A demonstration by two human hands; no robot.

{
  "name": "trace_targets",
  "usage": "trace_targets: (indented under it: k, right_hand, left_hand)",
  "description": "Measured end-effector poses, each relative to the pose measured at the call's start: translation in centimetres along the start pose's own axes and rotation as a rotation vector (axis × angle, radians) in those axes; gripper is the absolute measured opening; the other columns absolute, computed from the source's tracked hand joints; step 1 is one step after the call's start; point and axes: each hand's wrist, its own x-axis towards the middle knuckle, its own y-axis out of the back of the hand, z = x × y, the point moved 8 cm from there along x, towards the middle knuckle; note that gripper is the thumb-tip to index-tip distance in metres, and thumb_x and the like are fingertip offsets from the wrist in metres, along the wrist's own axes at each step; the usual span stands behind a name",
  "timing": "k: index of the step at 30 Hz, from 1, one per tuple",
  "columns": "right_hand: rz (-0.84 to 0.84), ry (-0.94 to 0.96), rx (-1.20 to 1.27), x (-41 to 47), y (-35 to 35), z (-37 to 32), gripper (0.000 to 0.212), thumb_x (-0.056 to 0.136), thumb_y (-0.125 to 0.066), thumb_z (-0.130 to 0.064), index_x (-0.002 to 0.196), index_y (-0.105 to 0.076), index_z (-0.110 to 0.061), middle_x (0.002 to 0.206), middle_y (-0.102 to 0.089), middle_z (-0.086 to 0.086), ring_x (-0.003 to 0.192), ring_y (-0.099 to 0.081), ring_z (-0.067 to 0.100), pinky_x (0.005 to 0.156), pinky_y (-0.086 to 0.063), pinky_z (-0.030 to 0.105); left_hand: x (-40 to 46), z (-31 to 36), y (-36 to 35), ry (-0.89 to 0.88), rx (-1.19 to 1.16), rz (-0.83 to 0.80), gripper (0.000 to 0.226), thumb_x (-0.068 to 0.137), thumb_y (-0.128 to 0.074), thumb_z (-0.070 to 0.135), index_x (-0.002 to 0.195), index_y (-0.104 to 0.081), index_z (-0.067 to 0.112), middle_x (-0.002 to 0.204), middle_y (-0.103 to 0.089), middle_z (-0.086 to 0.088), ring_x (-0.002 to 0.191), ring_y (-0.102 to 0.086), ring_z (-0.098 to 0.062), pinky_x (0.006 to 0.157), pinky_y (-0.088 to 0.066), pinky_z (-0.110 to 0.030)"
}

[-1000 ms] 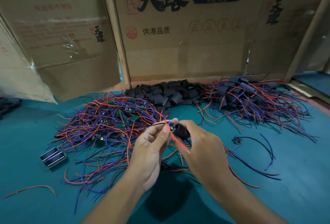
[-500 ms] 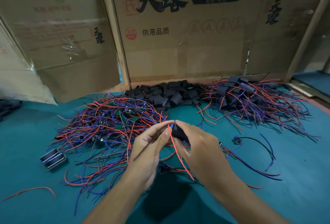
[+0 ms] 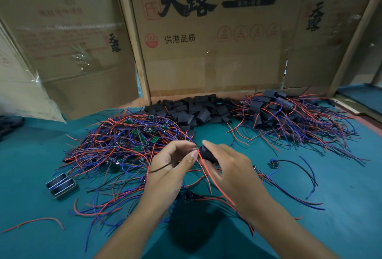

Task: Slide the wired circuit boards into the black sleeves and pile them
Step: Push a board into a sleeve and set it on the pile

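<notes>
Printed boldly on the big cardboard panel (image 3: 208, 37) at top centre are the black characters 天露, with 鲜鸡蛋 beside them in brush script, a red seal reading 温氏 at their left, and 供港品质 lower down next to a round red stamp. Another cardboard sheet (image 3: 68, 37) at upper left carries a smaller 天露 and faded red lettering too pale to read; clear tape glints on it. At far right a third panel repeats 天露 vertically.

Below these the teal surface (image 3: 341, 217) fills the lower frame. Left of centre lies a heap of wired circuit boards (image 3: 124, 145), small green boards tangled in red and blue wires. At the back, against the cardboard, sits a pile of black sleeves (image 3: 192, 110). Right of it, in the upper right of the surface, is the sleeved pile (image 3: 289, 116), black sleeves with red and blue wires trailing out.

At centre the right hand (image 3: 229, 168) grips a black sleeve (image 3: 206, 153) between curled fingers and thumb. The left hand (image 3: 171, 161) meets it, its fingers pinching the wires at the sleeve's mouth; a red wire (image 3: 215, 182) hangs down from there across the right palm. Whether a board is inside cannot be told.

A small metal-framed part (image 3: 61, 184) lies at lower left, a loose red wire strand (image 3: 37, 222) nearer the bottom corner, and a single wired part (image 3: 275, 163) at right of the hands.
</notes>
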Motion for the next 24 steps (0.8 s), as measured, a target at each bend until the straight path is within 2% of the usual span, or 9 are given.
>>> trace_targets:
  k: [3,6,11,14,16,20,22,24]
  right_hand:
    - [-0.007,0.017,-0.002,0.0,-0.1,-0.1,0.042,0.091,-0.059,-0.026,0.128,-0.061,-0.005,0.102,-0.069,0.009,0.092,-0.066,0.031,0.074,-0.054,0.048]
    - [-0.018,0.042,-0.022,0.1,-0.2,-0.4,0.042,0.089,-0.061,-0.024,0.126,-0.062,-0.004,0.096,-0.069,0.009,0.084,-0.066,0.032,0.068,-0.055,0.045]
    - [-0.037,0.045,-0.046,0.1,-0.2,-0.4,0.040,0.090,-0.064,-0.018,0.127,-0.062,-0.002,0.095,-0.066,0.010,0.083,-0.064,0.032,0.068,-0.052,0.040]
    - [-0.070,0.035,-0.097,-0.1,-0.7,-0.2,0.045,0.090,-0.066,-0.015,0.131,-0.057,-0.002,0.098,-0.061,0.010,0.088,-0.061,0.031,0.073,-0.047,0.036]
    - [-0.111,0.014,-0.146,-0.2,-1.2,0.1,0.049,0.091,-0.064,-0.014,0.137,-0.052,-0.002,0.103,-0.056,0.011,0.093,-0.059,0.031,0.077,-0.044,0.034]
    - [-0.293,-0.064,-0.270,-0.1,-2.1,1.0,0.049,0.099,-0.051,-0.024,0.145,-0.039,-0.014,0.119,-0.049,0.006,0.109,-0.052,0.027,0.084,-0.040,0.033]
    - [-0.340,-0.104,-0.373,0.4,-1.5,1.8,0.037,0.102,-0.041,-0.032,0.137,-0.042,-0.020,0.120,-0.050,0.001,0.111,-0.053,0.024,0.085,-0.040,0.033]
    - [-0.342,-0.149,-0.452,1.9,-0.1,3.2,0.030,0.104,-0.032,-0.039,0.124,-0.047,-0.023,0.116,-0.056,-0.002,0.102,-0.059,0.023,0.080,-0.044,0.036]
  left_hand:
    - [0.1,0.2,0.1,-0.021,0.016,0.004,0.010,0.082,-0.070,0.021,0.089,-0.073,0.014,0.083,-0.070,0.000,0.079,-0.062,-0.012,0.074,-0.052,-0.024]
    - [0.0,0.0,0.1,0.010,-0.025,0.008,0.013,0.079,-0.071,0.023,0.088,-0.075,0.014,0.082,-0.071,-0.001,0.077,-0.063,-0.009,0.073,-0.053,-0.019]
    - [-0.1,-0.3,0.0,0.028,-0.005,0.006,0.013,0.080,-0.069,0.026,0.089,-0.077,0.019,0.084,-0.073,-0.004,0.077,-0.062,-0.010,0.071,-0.051,-0.020]
    - [0.0,-0.4,0.1,0.019,0.021,0.011,0.008,0.087,-0.069,0.013,0.089,-0.077,0.015,0.085,-0.075,-0.005,0.077,-0.065,-0.009,0.071,-0.051,-0.016]
    - [0.0,-0.7,0.1,0.026,0.062,0.009,0.015,0.092,-0.067,0.005,0.088,-0.077,0.015,0.084,-0.075,-0.004,0.077,-0.065,-0.008,0.071,-0.051,-0.017]
    - [0.1,-0.9,0.2,0.034,0.149,0.036,0.019,0.092,-0.067,0.004,0.079,-0.077,0.014,0.075,-0.072,0.006,0.069,-0.060,-0.002,0.067,-0.047,-0.014]
    - [0.3,-0.4,0.5,-0.014,0.241,0.024,0.015,0.091,-0.068,0.007,0.080,-0.074,0.016,0.074,-0.071,0.008,0.068,-0.059,-0.001,0.068,-0.045,-0.014]
    - [0.3,0.6,0.9,-0.174,0.577,-0.015,0.010,0.092,-0.069,0.016,0.085,-0.071,0.022,0.076,-0.066,0.012,0.069,-0.057,-0.002,0.067,-0.044,-0.017]
